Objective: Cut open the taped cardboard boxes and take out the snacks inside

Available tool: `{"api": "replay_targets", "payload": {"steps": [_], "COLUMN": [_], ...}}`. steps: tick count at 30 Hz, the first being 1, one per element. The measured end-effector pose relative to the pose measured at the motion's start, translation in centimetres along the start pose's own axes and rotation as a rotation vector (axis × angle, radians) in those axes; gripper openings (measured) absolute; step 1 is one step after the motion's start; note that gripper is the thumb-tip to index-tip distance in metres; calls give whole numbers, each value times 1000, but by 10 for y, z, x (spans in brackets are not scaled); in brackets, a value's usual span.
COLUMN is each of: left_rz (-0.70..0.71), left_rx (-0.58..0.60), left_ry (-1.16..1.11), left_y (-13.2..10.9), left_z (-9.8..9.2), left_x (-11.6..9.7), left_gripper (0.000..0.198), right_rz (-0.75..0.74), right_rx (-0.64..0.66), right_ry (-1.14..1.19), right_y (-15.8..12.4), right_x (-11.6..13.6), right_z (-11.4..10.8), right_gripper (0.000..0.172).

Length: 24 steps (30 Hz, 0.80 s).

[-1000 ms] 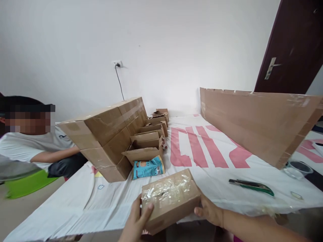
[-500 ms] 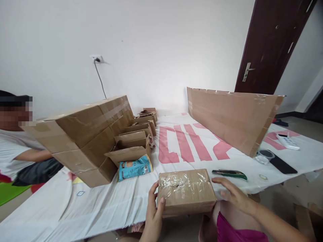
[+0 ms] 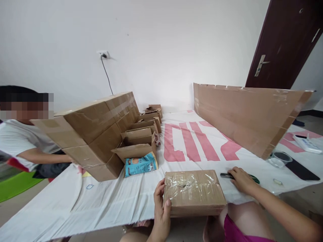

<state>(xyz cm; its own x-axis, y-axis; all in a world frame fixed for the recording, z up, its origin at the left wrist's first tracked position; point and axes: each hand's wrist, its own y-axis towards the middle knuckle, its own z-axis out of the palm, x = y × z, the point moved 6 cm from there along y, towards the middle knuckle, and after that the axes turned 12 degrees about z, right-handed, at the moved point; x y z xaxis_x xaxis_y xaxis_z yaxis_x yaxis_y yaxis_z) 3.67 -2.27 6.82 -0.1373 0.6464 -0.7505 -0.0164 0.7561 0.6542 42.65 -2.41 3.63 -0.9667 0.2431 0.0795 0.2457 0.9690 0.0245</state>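
A taped cardboard box (image 3: 194, 192) sits at the table's front edge, its top crossed by shiny, wrinkled clear tape. My left hand (image 3: 162, 205) grips its left end, thumb on the near side and fingers round the far corner. To the right of the box, my right hand (image 3: 241, 179) is closed over a green utility knife (image 3: 255, 179) lying on the cloth. Its dark front end sticks out left of my fingers, and the middle of the knife is hidden under my palm.
Stacked cardboard boxes (image 3: 92, 124) stand left, with a row of open boxes (image 3: 137, 151) and a blue packet (image 3: 141, 164) beside them. A cardboard panel (image 3: 247, 117) stands right, near a clear round container (image 3: 280, 158) and black phone (image 3: 301, 168). Another person (image 3: 32, 141) sits far left.
My right hand has moved from beside the box's right end onto the utility knife. My left hand stays on the box. The view has shifted slightly left.
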Motion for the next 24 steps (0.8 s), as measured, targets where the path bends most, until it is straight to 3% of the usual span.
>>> {"api": "replay_targets", "payload": {"steps": [5,9,12,16,20,24], "left_rz": [-4,-27,-39,-37,-29,-32], "left_rx": [-10,-23,-9,4,-41,-94], "left_ry": [-8,-38,-44,-24,-41,-102], "left_y": [2,2,1,-1,-1,-1], "left_z": [2,3,2,1,3,5], "left_x": [1,2,4,5,6,6], "left_gripper": [43,43,44,43,44,44], "right_rz": [-32,-105,-272,-587,-777,-846], "right_rx": [13,-130,-230,-160,-150,-157], "right_ry": [51,164,299,293,98,-166], "right_y": [11,15,6,-19,-43,-53], "right_x": [-1,23,68,149,217,261], "right_z": [-8,-56,-109,-148,-155,-149], "right_gripper": [23,30,35,39,38,37]}}
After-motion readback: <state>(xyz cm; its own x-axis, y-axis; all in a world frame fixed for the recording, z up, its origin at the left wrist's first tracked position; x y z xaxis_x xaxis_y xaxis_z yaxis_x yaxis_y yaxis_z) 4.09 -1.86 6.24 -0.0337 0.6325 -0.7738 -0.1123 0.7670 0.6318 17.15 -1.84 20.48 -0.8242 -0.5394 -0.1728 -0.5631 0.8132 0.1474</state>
